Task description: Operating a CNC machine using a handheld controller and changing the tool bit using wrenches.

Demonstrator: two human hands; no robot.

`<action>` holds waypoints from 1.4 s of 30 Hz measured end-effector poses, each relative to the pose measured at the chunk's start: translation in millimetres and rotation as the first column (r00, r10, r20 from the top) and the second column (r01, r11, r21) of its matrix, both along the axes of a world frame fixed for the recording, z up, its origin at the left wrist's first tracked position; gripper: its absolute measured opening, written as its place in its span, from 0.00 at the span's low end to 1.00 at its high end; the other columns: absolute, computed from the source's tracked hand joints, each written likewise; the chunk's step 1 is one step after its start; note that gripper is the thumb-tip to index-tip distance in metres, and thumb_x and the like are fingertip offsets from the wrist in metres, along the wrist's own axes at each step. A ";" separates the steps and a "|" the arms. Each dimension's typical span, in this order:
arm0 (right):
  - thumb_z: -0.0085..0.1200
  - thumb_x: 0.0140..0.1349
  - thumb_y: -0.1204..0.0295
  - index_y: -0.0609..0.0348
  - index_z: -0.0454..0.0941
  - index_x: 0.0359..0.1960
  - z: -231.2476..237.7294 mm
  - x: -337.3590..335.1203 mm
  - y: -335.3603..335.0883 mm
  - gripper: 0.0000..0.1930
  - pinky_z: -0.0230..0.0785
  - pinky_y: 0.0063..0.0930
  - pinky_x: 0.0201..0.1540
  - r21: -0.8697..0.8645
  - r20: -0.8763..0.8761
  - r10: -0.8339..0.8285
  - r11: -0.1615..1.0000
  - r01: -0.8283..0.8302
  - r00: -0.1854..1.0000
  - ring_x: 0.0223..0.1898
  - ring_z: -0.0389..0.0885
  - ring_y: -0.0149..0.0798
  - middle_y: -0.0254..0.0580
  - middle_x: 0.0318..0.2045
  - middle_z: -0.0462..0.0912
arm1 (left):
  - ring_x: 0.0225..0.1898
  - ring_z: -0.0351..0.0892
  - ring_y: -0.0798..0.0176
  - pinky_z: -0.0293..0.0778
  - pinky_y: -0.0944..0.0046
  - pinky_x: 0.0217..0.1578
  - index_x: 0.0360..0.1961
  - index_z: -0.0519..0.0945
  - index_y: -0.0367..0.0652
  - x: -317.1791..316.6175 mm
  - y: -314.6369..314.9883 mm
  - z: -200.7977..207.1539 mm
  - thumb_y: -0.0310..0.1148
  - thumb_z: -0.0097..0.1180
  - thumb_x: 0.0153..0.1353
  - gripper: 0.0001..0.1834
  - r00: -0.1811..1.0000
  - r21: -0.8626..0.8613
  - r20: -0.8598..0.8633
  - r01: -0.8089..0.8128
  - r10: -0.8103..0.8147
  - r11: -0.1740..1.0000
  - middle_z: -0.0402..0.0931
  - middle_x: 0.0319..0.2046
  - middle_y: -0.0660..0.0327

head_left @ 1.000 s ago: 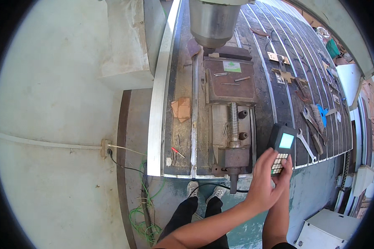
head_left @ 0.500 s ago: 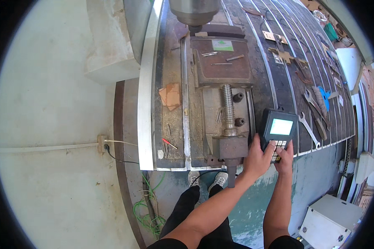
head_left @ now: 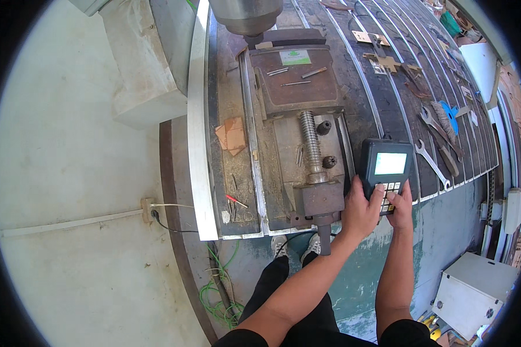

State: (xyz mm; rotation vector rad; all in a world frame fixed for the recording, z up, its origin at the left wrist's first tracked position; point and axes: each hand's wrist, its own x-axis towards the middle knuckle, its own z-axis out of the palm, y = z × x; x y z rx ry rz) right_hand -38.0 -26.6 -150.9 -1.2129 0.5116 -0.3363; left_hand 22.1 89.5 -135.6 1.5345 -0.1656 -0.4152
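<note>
Right, both hands are on the handheld controller (head_left: pixel 386 173), a dark pendant with a lit screen and a keypad, held over the near edge of the slotted machine table (head_left: pixel 388 110). The left hand (head_left: pixel 362 211) wraps its fingers around the controller's left side, thumb on the keypad. The right hand (head_left: pixel 400 205) closes on the lower right corner, its thumb seemingly pressing a key, though the angle makes that hard to confirm. Just left of the controller sits a machine vise (head_left: pixel 307 144) with its screw exposed. Wrenches (head_left: pixel 434 144) lie on the table to the right.
</note>
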 end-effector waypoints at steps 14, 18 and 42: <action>0.49 0.42 0.76 0.61 0.56 0.57 -1.2 -0.1 1.4 0.34 0.65 0.25 0.47 0.016 -0.006 -0.018 1.000 0.018 1.000 0.43 0.72 0.32 0.39 0.44 0.71 | 0.36 0.74 0.42 0.67 0.54 0.36 0.40 0.67 0.32 0.2 2.2 -0.9 0.40 0.48 0.57 0.19 1.000 -0.042 -0.014 -0.008 0.007 0.999 0.74 0.32 0.42; 0.49 0.43 0.76 0.61 0.55 0.57 1.6 3.6 2.8 0.34 0.63 0.25 0.48 0.009 0.034 0.026 1.000 -0.026 0.999 0.44 0.70 0.32 0.38 0.45 0.70 | 0.37 0.72 0.37 0.67 0.50 0.36 0.42 0.65 0.32 0.5 3.0 -2.9 0.43 0.48 0.57 0.23 1.000 -0.017 -0.004 0.017 -0.017 1.000 0.73 0.33 0.39; 0.64 0.38 0.65 0.65 0.53 0.58 -10.8 -21.5 1.2 0.45 0.64 0.28 0.49 -0.106 -0.011 -0.153 0.983 0.151 0.988 0.47 0.71 0.36 0.42 0.48 0.69 | 0.46 0.71 0.44 0.65 0.56 0.45 0.56 0.50 0.31 0.0 15.0 0.5 0.32 0.47 0.56 0.30 0.985 -0.235 0.061 0.169 -0.159 0.957 0.68 0.44 0.41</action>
